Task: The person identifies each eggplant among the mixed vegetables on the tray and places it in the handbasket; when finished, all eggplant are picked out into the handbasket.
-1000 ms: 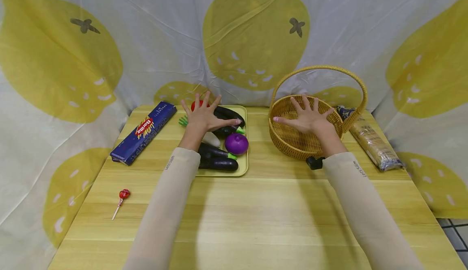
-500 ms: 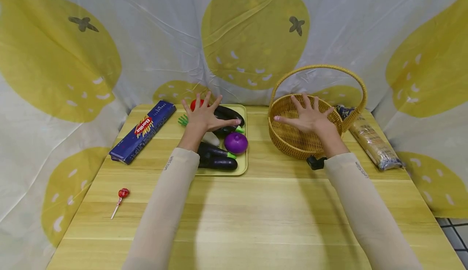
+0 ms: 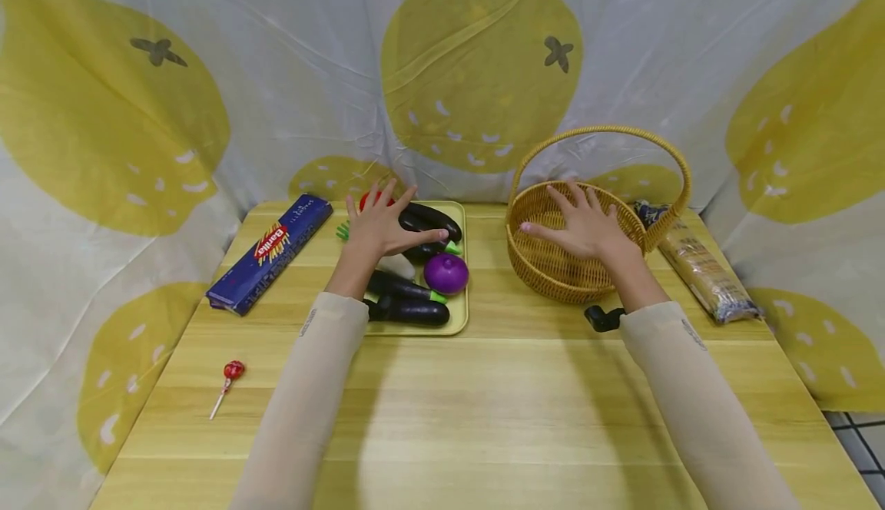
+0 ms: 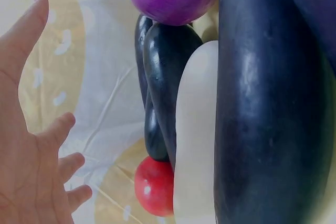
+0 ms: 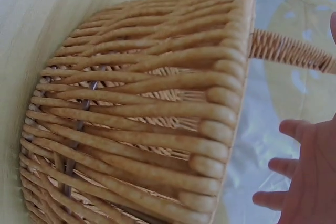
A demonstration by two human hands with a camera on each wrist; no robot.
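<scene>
My left hand (image 3: 376, 227) hovers with spread fingers above a pale yellow tray (image 3: 456, 324). On that tray lie several black eggplants (image 3: 415, 312), a purple round vegetable (image 3: 445, 273), a white radish-like vegetable (image 4: 197, 124) with green leaves (image 3: 343, 230), and a red tomato-like ball (image 4: 154, 186). My right hand (image 3: 588, 227), fingers also spread, is over the wicker basket (image 3: 546, 276) with its tall arched handle (image 3: 601, 130). Nothing is held by either hand. In the right wrist view the basket's woven side (image 5: 142, 103) fills the middle, with the fingers beyond its rim.
A blue Barilla spaghetti box (image 3: 271, 253) lies at the back left of the wooden table (image 3: 484, 410). Nearer on the left is a red lollipop (image 3: 228, 379). Right of the basket lies a clear bag of pasta (image 3: 712, 272). A lemon-print cloth (image 3: 484, 72) hangs behind.
Both hands have tipped slightly and the wrists have shifted a little outward, fingers still spread. The objects on the table keep their places.
</scene>
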